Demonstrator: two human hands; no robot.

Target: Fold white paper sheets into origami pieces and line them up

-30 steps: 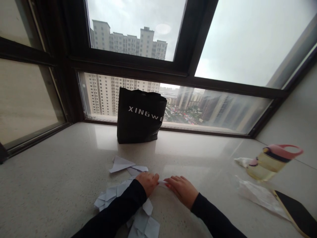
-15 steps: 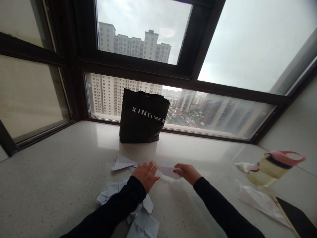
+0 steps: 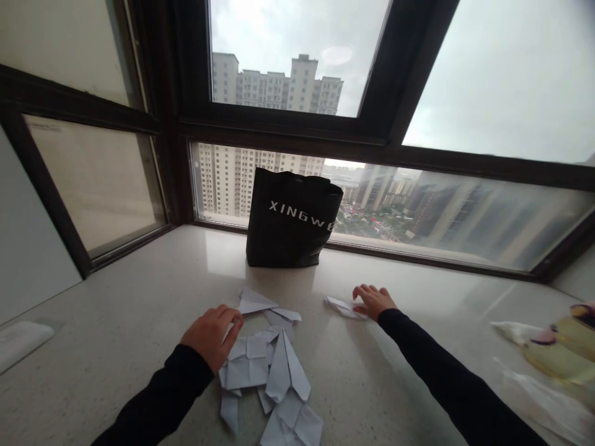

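Observation:
Several folded white papers (image 3: 247,370) lie in a loose pile on the pale speckled ledge, some with pointed shapes. My left hand (image 3: 214,334) hovers at the pile's upper left side, fingers curled with thumb and fingertips near each other; whether anything is between them I cannot make out. To the right of the pile, my right hand (image 3: 373,301) has its thumb and fingers at the right end of a narrow folded paper (image 3: 341,306), which lies apart from the others.
A black bag (image 3: 292,220) with white lettering stands upright by the window. At the right are a yellowish bottle (image 3: 564,347) and crumpled clear plastic (image 3: 543,396). A white object (image 3: 23,341) rests at the far left.
My left hand has moved left and down, off the papers in the middle, uncovering more of the pile. The narrow paper and my right hand are farther right of the pile. The view has turned left.

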